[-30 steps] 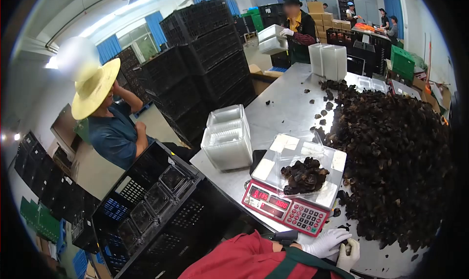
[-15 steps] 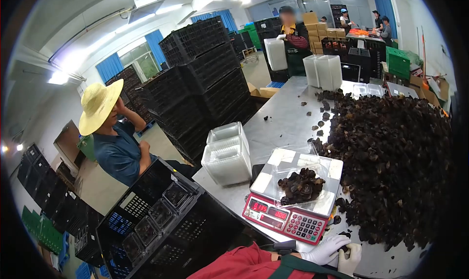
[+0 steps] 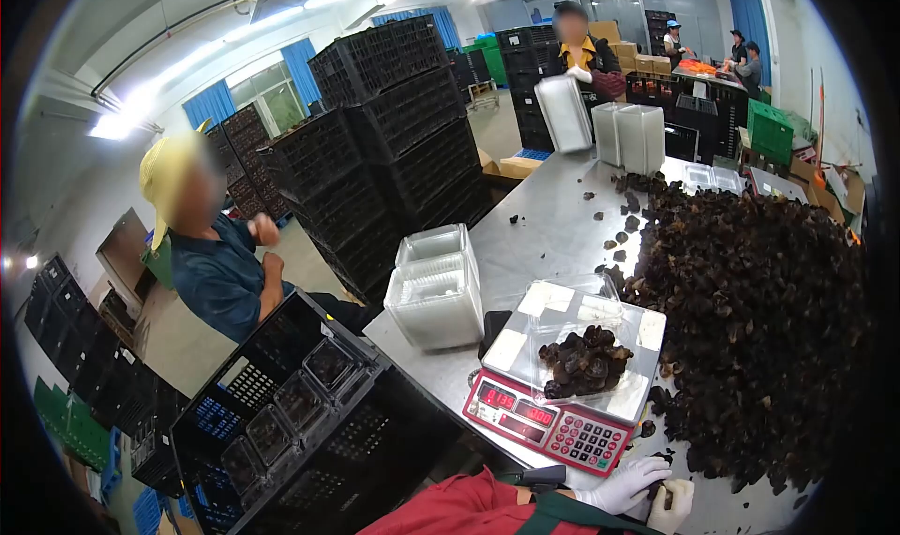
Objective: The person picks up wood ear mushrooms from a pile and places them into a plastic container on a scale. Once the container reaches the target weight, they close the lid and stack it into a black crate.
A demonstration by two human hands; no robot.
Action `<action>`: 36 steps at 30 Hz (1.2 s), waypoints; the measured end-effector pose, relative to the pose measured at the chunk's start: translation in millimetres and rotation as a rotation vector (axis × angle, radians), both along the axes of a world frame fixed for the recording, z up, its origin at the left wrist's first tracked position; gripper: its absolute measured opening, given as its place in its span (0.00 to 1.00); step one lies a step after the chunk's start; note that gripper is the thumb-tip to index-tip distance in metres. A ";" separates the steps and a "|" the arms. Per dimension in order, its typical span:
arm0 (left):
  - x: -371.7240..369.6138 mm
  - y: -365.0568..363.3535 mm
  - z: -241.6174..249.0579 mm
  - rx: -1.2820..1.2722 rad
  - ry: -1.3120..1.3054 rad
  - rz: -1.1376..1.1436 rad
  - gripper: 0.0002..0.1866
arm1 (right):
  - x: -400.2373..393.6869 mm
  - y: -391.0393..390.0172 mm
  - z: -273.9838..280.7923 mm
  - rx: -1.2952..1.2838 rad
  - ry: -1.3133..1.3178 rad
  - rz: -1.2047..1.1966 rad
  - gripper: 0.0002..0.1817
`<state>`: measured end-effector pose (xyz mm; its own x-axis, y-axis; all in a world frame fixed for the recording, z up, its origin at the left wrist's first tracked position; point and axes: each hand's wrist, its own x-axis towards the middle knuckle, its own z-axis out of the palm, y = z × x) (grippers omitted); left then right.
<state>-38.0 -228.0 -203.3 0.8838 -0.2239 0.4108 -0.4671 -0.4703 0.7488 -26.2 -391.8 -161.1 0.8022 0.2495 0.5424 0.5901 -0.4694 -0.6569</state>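
At the bottom of the view, my left hand point(image 3: 626, 486) and my right hand point(image 3: 671, 506), both in white gloves, are close together just below the scale. A dark piece of fungus point(image 3: 664, 490) shows between them, with the fingers of my right hand curled around it. My left hand lies beside it, its fingers stretched out. The red and white scale point(image 3: 548, 426) stands on the metal table, bearing an open clear tray with dark fungus point(image 3: 586, 361). A large heap of fungus point(image 3: 750, 319) covers the table's right side.
Stacked clear trays point(image 3: 433, 291) stand left of the scale. A black crate point(image 3: 309, 441) with filled clear boxes is at the lower left. Beside tall black crates, a person in a straw hat point(image 3: 220, 272) stands. Across the table point(image 3: 553, 197), another person point(image 3: 586, 57) handles tray stacks.
The straw-hatted person has turned and lowered a hand from the head. The person across the table has tilted a tray stack and set it nearer the others. My hands have barely moved.
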 end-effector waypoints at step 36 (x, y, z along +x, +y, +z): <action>4.9 5.5 15.5 -0.260 -0.182 0.100 0.09 | 5.3 -11.7 -24.5 0.019 0.093 0.155 0.07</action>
<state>-33.1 -222.5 -187.8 0.8027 -0.0064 0.5963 -0.5657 -0.3244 0.7581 -20.9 -403.6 -185.6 0.8017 0.3646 0.4737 0.5910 -0.3645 -0.7196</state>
